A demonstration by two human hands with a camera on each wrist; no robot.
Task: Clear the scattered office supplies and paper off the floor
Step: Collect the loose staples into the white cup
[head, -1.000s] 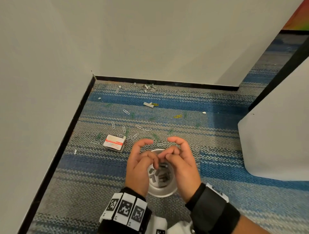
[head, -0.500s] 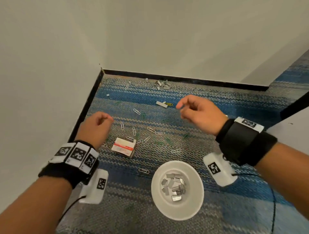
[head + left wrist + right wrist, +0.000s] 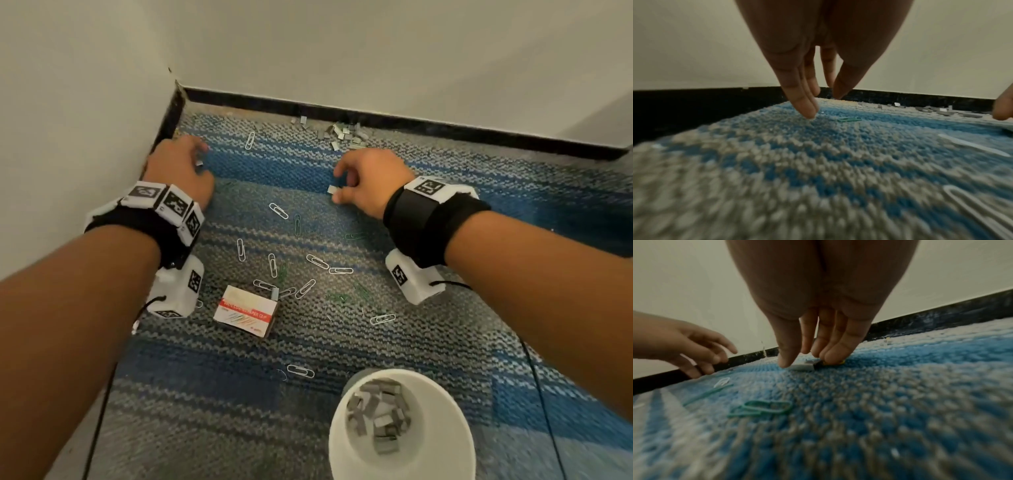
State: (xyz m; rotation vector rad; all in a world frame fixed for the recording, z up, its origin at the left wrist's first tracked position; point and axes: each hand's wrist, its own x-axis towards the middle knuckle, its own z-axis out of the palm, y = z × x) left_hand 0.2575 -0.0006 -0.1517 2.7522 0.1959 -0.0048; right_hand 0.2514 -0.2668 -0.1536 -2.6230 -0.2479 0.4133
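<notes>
Fingers of the right hand (image 3: 368, 183) are pinching a staple strip (image 3: 332, 189) on the carpet (image 3: 445, 342); the left hand (image 3: 181, 171), near the floor's corner, is pinching a small staple piece (image 3: 199, 164).

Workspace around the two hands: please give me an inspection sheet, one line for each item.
Surface: striped blue and grey carpet, in a wall corner.
Job's things: staple strips by the baseboard; paper clips scattered; white cup holding staple strips.
Clutter: paper clip box.
Hands: left hand low at the corner, grasp unclear; right hand pinches a white strip on the carpet.
Cables: black cable from each wrist camera.
Surroundings: plain walls, black baseboard.
</notes>
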